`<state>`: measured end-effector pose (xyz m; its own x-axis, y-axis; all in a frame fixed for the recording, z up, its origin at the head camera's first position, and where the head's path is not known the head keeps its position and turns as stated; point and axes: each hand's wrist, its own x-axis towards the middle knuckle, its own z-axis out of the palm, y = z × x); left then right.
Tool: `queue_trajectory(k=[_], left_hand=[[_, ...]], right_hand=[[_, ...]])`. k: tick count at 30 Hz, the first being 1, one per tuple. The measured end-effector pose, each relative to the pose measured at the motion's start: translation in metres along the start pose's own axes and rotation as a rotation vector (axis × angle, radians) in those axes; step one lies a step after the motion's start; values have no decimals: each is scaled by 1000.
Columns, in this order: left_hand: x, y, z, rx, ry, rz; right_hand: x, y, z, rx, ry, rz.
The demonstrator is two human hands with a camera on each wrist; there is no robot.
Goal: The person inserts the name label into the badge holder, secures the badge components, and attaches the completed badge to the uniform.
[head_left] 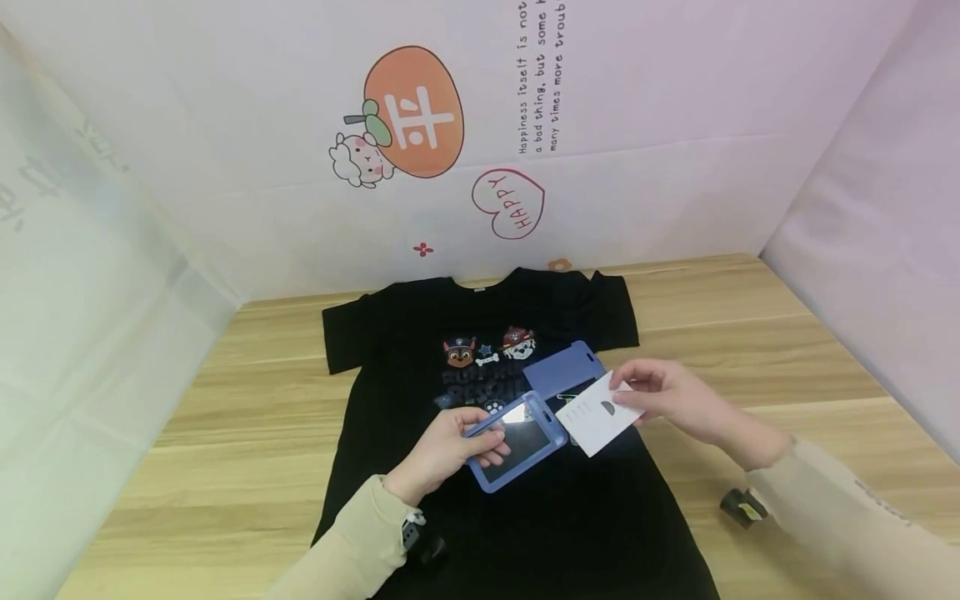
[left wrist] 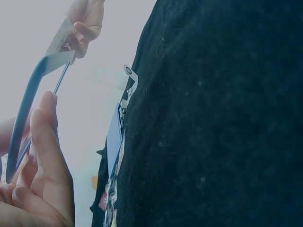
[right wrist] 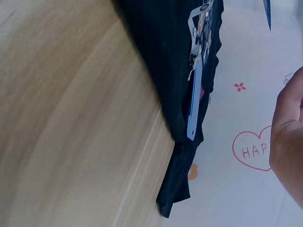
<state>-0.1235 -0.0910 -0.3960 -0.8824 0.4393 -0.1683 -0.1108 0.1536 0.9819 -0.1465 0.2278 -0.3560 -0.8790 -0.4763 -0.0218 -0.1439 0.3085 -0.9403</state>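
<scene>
In the head view my left hand (head_left: 442,450) grips a blue card holder (head_left: 529,468) with a clear window, thumb on its face. My right hand (head_left: 678,402) pinches a white card (head_left: 592,427) by its far right corner. The card's lower left edge is close to the holder's slotted end; whether they touch I cannot tell. Below them, a flat blue cover (head_left: 558,372) with a slot lies on the black T-shirt (head_left: 405,333). The left wrist view shows the holder (left wrist: 24,118) edge-on in my left hand (left wrist: 49,175), and a metal clip (left wrist: 133,81) on the shirt.
The T-shirt is spread on a wood-grain table (head_left: 225,433), its collar toward the printed white backdrop (head_left: 645,100). White sheets also hang at the left and right sides. A small dark object (head_left: 742,507) shows beside my right sleeve.
</scene>
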Motion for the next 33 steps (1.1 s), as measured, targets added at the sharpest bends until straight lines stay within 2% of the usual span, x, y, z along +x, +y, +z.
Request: queue_trajectory(k=[2, 10, 16, 22, 27, 30, 33], left_hand=[[0, 1, 0, 2, 2, -6], [-1, 2, 1, -17, -7, -3], [-1, 3, 2, -24, -7, -1], [-1, 2, 1, -21, -10, -1], [-1, 1, 0, -17, -8, 3], [-1, 2, 0, -16, -5, -1], [-1, 1, 0, -16, -6, -2]], right_hand=[[-1, -2, 1, 0, -23, -14], [-2, 2, -2, 80, -154, -178], [-5, 2, 0, 1, -63, -180], [-5, 4, -1, 47, -115, -260], [-4, 4, 0, 39, -24, -253], [-2, 4, 0, 100, -30, -304], [-1, 6, -1, 146, -68, -395]])
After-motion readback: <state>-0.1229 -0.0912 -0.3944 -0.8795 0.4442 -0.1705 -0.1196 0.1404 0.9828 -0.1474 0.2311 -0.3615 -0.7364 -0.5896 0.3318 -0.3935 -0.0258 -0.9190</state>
